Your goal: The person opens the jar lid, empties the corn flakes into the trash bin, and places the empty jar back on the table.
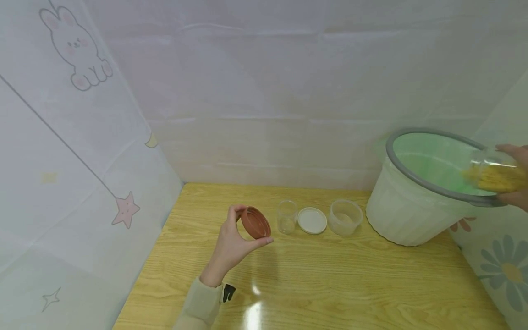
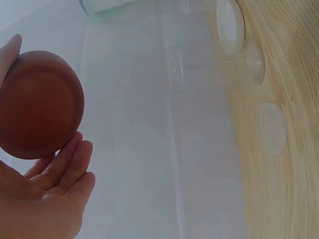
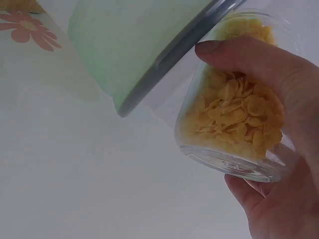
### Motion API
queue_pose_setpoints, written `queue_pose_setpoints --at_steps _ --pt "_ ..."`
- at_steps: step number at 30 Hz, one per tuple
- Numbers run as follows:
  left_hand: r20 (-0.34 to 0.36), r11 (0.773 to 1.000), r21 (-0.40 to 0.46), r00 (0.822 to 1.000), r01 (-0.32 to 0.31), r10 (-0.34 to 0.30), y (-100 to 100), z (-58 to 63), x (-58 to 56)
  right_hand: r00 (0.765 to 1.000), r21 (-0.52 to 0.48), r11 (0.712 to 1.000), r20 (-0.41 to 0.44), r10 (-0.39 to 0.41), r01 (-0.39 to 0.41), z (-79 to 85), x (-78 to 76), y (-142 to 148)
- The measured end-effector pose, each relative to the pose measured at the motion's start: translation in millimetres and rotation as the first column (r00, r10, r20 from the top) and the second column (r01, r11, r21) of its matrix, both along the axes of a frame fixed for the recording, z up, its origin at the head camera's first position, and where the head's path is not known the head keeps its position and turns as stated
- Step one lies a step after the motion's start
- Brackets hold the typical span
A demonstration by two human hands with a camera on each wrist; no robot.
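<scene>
My left hand holds a reddish-brown round lid by its edges above the table, between thumb and fingers. Its smooth outer face fills much of the left side of the left wrist view. At the far right, my right hand grips a clear glass jar partly filled with cornflakes. This jar is tilted, its mouth pointing over the grey rim of a large white bin with a pale green inside. The right thumb lies along the glass near the rim.
Across the back of the table stand a clear cup, a white lid lying flat and a low clear tub. A clear disc lies beside the cup in the left wrist view. Printed sheets cover the walls.
</scene>
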State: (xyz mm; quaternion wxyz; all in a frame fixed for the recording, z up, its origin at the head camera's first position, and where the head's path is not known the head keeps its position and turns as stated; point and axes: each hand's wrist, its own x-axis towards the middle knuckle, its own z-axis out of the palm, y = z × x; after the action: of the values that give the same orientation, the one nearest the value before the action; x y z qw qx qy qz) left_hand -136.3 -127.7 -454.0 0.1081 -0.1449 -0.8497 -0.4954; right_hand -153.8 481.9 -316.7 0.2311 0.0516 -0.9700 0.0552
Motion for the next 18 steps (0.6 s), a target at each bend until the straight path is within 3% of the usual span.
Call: queue_pose_setpoints --at_steps 5,13,18 --pt "-0.002 1.000 0.006 1.000 0.000 0.000 1.0 0.0 -0.1 0.998 -0.024 0.999 -0.047 0.038 -0.039 -1.8 -1.6 -0.1" --pt "-0.010 1.000 0.010 1.000 -0.004 0.004 2.3 -2.4 -0.8 1.000 0.021 1.000 0.021 0.010 -0.011 1.3 -2.2 -2.2" --pt "-0.009 1.000 0.012 1.000 -0.005 0.005 3.0 -2.7 -0.7 0.999 0.010 1.000 0.018 0.029 -0.029 3.6 -2.5 -7.3"
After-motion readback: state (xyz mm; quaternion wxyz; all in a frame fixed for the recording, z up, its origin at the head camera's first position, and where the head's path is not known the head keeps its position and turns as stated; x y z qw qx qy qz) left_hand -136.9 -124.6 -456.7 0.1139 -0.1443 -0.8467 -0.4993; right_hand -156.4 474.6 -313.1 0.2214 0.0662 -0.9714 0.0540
